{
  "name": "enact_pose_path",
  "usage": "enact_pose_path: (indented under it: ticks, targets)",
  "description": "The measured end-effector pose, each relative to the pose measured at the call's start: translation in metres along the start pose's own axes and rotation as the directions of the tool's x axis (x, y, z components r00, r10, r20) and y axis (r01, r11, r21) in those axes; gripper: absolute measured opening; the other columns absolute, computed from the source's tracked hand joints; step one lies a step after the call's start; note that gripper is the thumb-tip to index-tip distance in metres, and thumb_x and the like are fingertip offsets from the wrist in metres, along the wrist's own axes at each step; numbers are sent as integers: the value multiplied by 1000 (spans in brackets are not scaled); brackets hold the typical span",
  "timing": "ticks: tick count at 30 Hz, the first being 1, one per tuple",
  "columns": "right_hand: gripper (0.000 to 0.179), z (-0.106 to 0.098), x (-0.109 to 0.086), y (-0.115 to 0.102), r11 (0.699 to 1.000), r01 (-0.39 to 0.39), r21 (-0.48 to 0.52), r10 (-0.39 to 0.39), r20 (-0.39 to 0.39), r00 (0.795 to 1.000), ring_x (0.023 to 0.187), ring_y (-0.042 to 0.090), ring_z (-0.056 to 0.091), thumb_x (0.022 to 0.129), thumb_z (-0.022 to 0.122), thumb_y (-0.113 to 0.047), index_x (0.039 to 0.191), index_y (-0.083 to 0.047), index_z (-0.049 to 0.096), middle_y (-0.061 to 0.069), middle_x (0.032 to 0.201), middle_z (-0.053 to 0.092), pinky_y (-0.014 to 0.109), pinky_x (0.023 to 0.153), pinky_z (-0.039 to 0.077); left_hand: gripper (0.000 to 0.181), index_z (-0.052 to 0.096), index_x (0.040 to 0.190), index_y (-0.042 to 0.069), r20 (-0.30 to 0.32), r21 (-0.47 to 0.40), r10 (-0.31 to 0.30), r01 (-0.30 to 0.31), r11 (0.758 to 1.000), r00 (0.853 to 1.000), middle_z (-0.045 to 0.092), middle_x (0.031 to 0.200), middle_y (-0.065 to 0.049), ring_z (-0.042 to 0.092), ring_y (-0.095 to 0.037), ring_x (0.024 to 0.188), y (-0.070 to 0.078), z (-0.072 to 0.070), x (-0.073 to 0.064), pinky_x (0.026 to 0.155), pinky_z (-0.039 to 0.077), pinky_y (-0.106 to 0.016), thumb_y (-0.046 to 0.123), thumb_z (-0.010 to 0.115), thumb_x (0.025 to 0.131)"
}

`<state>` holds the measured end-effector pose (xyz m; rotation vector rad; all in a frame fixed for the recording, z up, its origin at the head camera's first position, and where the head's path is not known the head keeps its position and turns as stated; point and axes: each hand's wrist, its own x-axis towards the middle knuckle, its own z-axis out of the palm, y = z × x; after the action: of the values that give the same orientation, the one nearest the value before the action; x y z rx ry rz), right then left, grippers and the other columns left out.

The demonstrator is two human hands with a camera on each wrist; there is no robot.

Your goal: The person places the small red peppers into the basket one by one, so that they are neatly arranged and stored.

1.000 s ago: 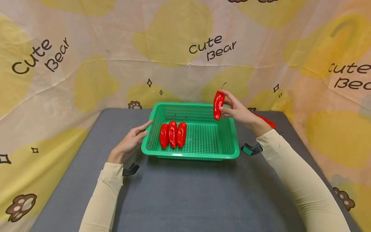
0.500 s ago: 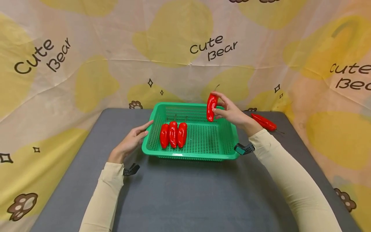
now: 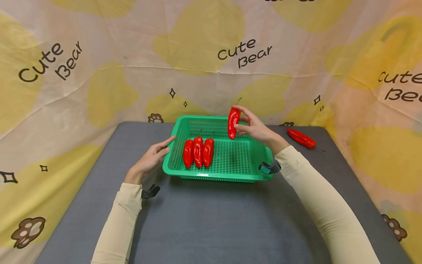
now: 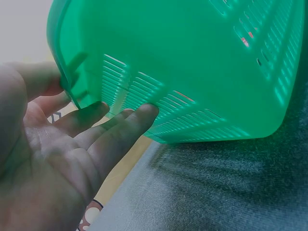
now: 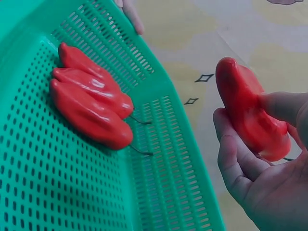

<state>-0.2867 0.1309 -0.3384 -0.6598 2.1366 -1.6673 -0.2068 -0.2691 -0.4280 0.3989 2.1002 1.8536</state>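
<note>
In the head view, three glossy red chili peppers (image 3: 198, 152) lie side by side in the left part of a green perforated plastic basket (image 3: 217, 176). The left hand (image 3: 150, 159) holds the basket's left rim; in the left wrist view, fingers (image 4: 122, 137) lie against the outer wall under the rim. Above the back right of the basket, the right hand (image 3: 255, 128) pinches another red chili pepper (image 3: 233, 123) between thumb and fingers, its stem pointing up. The right wrist view shows this chili pepper (image 5: 250, 110) beside the basket's rim, with part of its body behind the thumb.
One more red chili pepper (image 3: 301, 138) lies on the grey table (image 3: 211, 220), right of the basket, near the back right corner. A patterned cloth (image 3: 194, 44) hangs behind and on both sides. Both wrists carry dark bands.
The right hand has moved left with its chili pepper, farther over the basket. The chili pepper on the table, earlier partly hidden by the arm, now shows fully. The left hand stays at the rim.
</note>
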Motion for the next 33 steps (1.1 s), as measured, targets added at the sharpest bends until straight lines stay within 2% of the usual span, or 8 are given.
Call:
enact_pose_path:
  ticks: [5,11,15,18,22,25,28,33]
  targets:
    - [69,4,3,3,1000,-4,3,4,10,1000,98,19,64,103,55,-6,161,-25,23,24,150,41,31,82,56,55,24,163,24,-7,-4,-15,15,1000,1000,25,167,-13,56,-18,133,0,0,0,95,56,-25,22,40,111]
    - [64,7,6,4,999,-40,-19,40,36,999,105,25,62,104,54,-7,159,-24,25,22,148,41,30,83,56,55,23,163,23,5,-4,-4,4,1000,1000,28,166,-16,56,-21,133,0,-1,2,95,57,-26,21,41,111]
    - [63,7,10,9,998,-60,-34,62,59,996,107,28,60,104,54,-6,158,-20,24,23,147,42,40,91,55,55,23,163,23,4,-2,-5,5,1000,1000,26,167,-15,56,-20,133,0,-1,2,95,56,-25,21,41,111]
    - [63,8,14,13,997,-62,-41,65,73,995,109,28,59,103,54,-4,158,-17,25,25,143,44,42,92,56,56,24,163,24,-4,1,-15,15,1000,1000,27,167,-14,57,-18,132,-1,-1,2,94,57,-25,22,42,110]
    - [64,10,19,18,997,-62,-52,67,99,993,118,33,55,102,55,-2,157,-14,26,25,142,45,36,88,57,56,25,162,23,-9,1,-16,16,1000,1000,26,167,-13,57,-17,131,-1,-1,1,94,57,-25,22,43,110]
    - [65,11,22,22,995,-80,-64,87,118,989,126,38,52,101,56,0,158,-14,27,24,144,44,48,94,57,56,25,163,22,-6,-1,-11,11,1000,1000,24,168,-13,55,-20,134,-1,-1,1,94,57,-25,23,44,110]
    - [66,12,25,26,992,-96,-80,106,130,986,134,41,47,101,56,0,158,-15,27,24,145,44,61,101,51,57,24,163,20,-4,2,-6,6,1000,1000,22,168,-14,55,-20,134,-1,-1,2,94,57,-25,23,45,109]
    - [66,17,29,28,991,-92,-95,105,149,983,139,43,41,100,58,0,157,-13,28,23,146,43,66,102,47,57,24,163,20,-13,6,-10,10,1000,1000,20,169,-12,54,-22,135,-1,-1,2,94,57,-26,22,44,110]
